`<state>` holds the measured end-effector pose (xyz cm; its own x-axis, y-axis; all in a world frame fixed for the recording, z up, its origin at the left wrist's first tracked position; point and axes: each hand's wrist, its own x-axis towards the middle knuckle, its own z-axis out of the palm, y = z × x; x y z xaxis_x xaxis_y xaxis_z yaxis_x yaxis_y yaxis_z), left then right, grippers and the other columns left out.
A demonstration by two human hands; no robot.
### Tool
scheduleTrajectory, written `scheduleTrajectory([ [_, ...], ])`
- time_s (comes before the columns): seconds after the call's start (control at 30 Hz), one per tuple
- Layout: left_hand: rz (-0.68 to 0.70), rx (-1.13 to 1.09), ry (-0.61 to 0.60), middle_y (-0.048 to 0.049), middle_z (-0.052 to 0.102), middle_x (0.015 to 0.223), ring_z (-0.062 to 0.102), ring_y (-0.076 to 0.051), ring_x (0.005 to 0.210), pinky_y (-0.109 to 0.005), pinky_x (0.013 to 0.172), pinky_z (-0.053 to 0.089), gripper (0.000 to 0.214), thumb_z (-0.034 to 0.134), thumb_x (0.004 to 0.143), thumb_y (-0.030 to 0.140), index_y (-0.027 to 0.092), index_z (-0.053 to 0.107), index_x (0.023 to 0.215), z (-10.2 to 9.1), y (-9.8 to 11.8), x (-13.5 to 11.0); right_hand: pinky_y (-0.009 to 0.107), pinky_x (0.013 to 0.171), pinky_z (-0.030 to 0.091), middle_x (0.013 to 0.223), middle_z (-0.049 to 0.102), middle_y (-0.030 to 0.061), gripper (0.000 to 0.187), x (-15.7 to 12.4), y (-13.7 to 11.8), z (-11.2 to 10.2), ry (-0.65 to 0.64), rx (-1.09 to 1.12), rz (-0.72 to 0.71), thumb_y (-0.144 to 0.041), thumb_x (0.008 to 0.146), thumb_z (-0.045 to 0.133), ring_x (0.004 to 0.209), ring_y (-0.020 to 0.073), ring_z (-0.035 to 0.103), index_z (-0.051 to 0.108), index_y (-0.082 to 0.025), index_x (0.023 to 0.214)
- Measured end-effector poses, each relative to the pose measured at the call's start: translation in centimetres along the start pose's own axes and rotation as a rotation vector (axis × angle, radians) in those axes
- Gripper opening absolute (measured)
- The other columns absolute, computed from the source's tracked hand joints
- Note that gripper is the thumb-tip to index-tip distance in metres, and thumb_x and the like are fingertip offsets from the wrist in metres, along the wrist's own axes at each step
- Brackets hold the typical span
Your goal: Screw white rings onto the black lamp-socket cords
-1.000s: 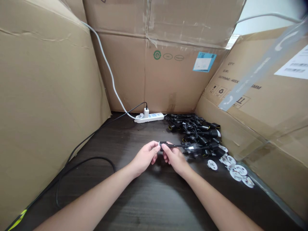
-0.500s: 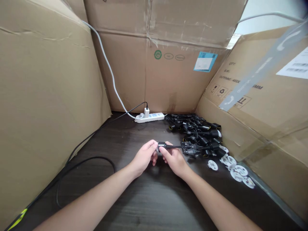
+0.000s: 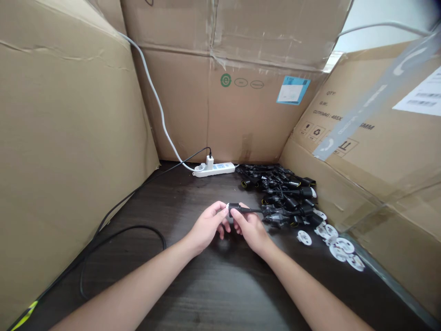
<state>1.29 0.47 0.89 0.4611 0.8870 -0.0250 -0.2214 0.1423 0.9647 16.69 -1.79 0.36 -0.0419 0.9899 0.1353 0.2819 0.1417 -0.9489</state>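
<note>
One black tube (image 3: 234, 206), gripped by right hand (image 3: 249, 227); white end (image 3: 228, 206) pinched by left hand (image 3: 206, 226)
If tugged, cord (image 3: 251, 210) could be snagged by pile (image 3: 290, 201) at three o'clock.

i hold a black socket (image 3: 234, 207), white at its end (image 3: 228, 206), with a black lead (image 3: 253, 210). my table (image 3: 206, 289) is dark brown with streaked grain. the discs (image 3: 304, 237) are white; the pile (image 3: 291, 201) is black with yellow loops (image 3: 244, 184). the strip (image 3: 220, 169) is white, the cartons (image 3: 69, 115) tan, the label (image 3: 291, 94) blue and white, the logo (image 3: 225, 80) green.
</note>
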Motion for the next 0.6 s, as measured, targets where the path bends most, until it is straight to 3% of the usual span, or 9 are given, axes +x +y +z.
scheduleTrajectory([
  [0.23,-0.012,0.007,-0.020,0.0036,0.053,0.056,0.051,-0.010,0.049,-0.018,0.041,0.040,0.044,0.066,0.079,0.060,0.018,0.054,0.082,-0.15,-0.24,0.07,0.023,0.047,0.042,0.057,0.052,-0.0047,0.029,0.10,0.06,-0.05,-0.023,0.008,0.010,-0.049,0.091,0.056,0.049,0.0136,0.050,0.057,-0.022,0.082],
  [0.6,-0.059,-0.110,-0.012,0.0045,0.049,0.062,0.046,-0.007,0.050,-0.019,0.045,0.036,0.041,0.072,0.077,0.053,0.016,0.053,0.078,-0.53,-0.09,0.18,0.024,0.047,0.041,0.056,0.050,-0.0046,0.032,-0.04,-0.23,0.22,0.028,0.004,-0.011,-0.051,0.091,0.054,0.049,0.0136,0.049,0.053,-0.022,0.076],
])
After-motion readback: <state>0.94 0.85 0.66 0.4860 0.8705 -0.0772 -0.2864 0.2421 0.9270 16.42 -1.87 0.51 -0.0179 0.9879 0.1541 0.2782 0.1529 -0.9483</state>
